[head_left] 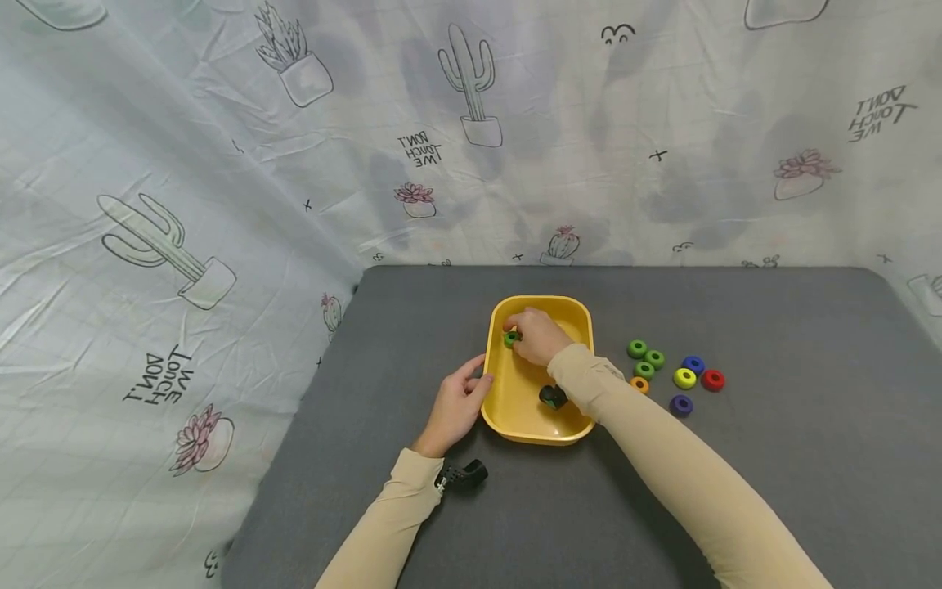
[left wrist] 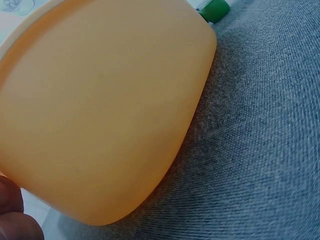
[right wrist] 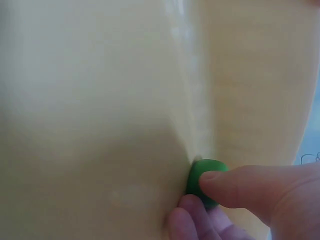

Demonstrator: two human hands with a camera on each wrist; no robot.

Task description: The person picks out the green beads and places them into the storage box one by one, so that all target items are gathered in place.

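Observation:
A yellow plastic bin (head_left: 526,417) stands upright on the grey table. My right hand (head_left: 543,337) reaches down into its far left part and pinches a small thick green ring (right wrist: 207,182) between thumb and fingers. That ring lies against the inside of the bin, where floor and wall meet. On the bin's left side my left hand (head_left: 455,405) holds the wall, thumb over the rim and fingers along the outside. The bin's outer wall (left wrist: 110,110) fills much of the left wrist view, with fingertips (left wrist: 15,225) at its lower left edge.
To the bin's right lie several rings: green (head_left: 654,358), orange (head_left: 639,384), yellow (head_left: 684,378), blue (head_left: 693,364), red (head_left: 712,379) and purple (head_left: 681,406). A printed cloth (head_left: 515,188) hangs behind and left of the table (head_left: 780,491).

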